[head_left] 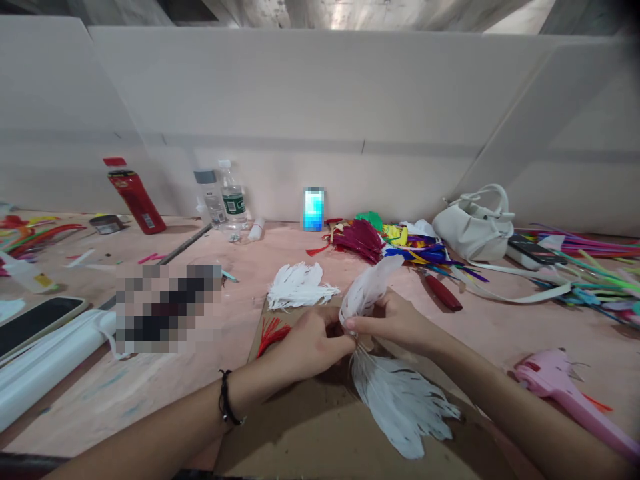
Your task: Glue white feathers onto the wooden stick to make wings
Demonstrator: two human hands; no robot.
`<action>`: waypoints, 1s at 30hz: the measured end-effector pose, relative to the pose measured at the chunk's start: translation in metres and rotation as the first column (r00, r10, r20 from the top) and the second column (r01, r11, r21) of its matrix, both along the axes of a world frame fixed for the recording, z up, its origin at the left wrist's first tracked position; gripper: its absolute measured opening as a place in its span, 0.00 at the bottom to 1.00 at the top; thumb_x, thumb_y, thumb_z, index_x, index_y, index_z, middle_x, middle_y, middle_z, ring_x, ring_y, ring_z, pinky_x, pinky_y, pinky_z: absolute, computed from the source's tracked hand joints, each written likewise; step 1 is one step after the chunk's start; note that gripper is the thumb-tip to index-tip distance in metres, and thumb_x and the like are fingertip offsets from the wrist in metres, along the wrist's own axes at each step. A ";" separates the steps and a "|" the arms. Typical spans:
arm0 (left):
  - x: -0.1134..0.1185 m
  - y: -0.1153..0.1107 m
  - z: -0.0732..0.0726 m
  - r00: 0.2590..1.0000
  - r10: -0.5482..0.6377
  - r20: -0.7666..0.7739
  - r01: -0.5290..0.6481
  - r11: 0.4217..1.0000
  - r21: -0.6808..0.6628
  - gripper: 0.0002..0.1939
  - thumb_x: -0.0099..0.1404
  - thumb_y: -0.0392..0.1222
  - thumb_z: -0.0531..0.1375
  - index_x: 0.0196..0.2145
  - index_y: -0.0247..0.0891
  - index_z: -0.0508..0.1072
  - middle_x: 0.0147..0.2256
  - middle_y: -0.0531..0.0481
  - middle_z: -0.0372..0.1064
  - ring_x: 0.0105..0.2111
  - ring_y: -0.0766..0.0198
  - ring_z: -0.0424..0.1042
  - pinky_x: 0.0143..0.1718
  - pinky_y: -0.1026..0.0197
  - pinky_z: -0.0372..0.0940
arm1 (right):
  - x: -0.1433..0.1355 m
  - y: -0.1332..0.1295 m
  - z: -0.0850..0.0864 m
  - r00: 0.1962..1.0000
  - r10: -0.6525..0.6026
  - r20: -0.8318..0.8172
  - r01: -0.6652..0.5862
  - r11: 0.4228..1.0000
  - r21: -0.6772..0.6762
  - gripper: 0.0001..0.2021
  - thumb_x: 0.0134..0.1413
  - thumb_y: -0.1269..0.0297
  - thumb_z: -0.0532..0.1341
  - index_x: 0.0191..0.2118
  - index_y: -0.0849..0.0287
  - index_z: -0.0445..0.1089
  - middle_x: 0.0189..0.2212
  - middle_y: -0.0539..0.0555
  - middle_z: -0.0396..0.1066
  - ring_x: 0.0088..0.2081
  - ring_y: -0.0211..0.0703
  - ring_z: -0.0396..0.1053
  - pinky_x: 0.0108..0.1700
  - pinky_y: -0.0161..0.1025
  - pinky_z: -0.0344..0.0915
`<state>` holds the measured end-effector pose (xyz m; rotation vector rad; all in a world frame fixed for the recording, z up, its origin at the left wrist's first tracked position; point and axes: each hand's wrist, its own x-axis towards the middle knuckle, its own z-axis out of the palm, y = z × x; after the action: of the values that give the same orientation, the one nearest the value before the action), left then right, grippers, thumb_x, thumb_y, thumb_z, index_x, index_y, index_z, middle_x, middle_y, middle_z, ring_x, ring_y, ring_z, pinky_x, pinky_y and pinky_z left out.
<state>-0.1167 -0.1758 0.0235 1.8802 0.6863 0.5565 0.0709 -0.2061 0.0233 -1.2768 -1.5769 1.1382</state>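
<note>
Both hands meet over a brown cardboard sheet (295,427), closed on white feathers (403,403). The quill ends gather at my fingertips, and the vanes fan down over the cardboard. More white feathers (370,287) rise above the fingers, curving to the right. My left hand (320,333) pinches the bunch from the left, a dark braided bracelet (227,399) on its wrist. From the right, my right hand (397,323) grips it with thumb and fingers. The exact joint between upper and lower feathers is partly hidden. Beside my left hand lies a red tassel (271,335).
A separate pile of white feathers (299,285) lies at the cardboard's far edge. To the right are a pink glue gun (555,380), a red-handled tool (443,292) and a white handbag (473,230). Bottles (233,200), a lit phone (314,209) and colourful strips (417,252) stand or lie behind.
</note>
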 end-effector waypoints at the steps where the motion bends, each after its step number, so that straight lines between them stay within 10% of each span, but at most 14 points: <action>1: 0.000 0.000 0.000 1.000 -0.005 -0.002 0.005 1.000 0.005 0.08 0.57 0.31 0.56 0.32 0.37 0.75 0.22 0.58 0.66 0.23 0.68 0.65 0.27 0.66 0.58 | 0.000 0.000 0.001 1.000 -0.005 0.006 0.005 1.000 0.016 0.14 0.49 0.57 0.70 0.39 0.58 0.75 0.37 0.56 0.78 0.40 0.49 0.75 0.43 0.43 0.71; 16: 0.001 0.002 -0.013 0.998 0.039 -0.056 -0.044 0.995 -0.087 0.05 0.60 0.38 0.59 0.33 0.36 0.74 0.24 0.56 0.67 0.23 0.67 0.64 0.24 0.66 0.55 | 0.012 0.003 0.014 0.961 0.079 -0.264 -0.028 0.981 0.191 0.13 0.50 0.52 0.72 0.30 0.54 0.72 0.33 0.50 0.72 0.36 0.44 0.70 0.41 0.40 0.66; 22: 0.002 0.002 -0.004 0.995 0.064 -0.083 -0.071 0.993 -0.094 0.07 0.58 0.37 0.58 0.32 0.35 0.75 0.24 0.55 0.67 0.23 0.67 0.65 0.24 0.65 0.57 | 0.014 0.010 0.021 0.827 0.015 -0.562 0.138 0.964 0.229 0.22 0.48 0.60 0.73 0.49 0.47 0.70 0.44 0.50 0.70 0.44 0.43 0.69 0.44 0.38 0.67; 30: 0.003 0.005 -0.005 0.991 0.116 -0.068 -0.124 0.985 -0.117 0.08 0.58 0.39 0.58 0.33 0.35 0.75 0.23 0.54 0.68 0.22 0.67 0.66 0.22 0.66 0.55 | 0.012 0.015 0.009 0.969 0.096 -0.228 -0.051 0.979 0.195 0.15 0.51 0.59 0.70 0.45 0.56 0.74 0.48 0.56 0.76 0.51 0.52 0.72 0.54 0.47 0.66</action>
<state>-0.1132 -0.1707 0.0184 1.7566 0.8597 0.5235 0.0832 -0.1908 0.0322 -0.9294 -1.5231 1.1131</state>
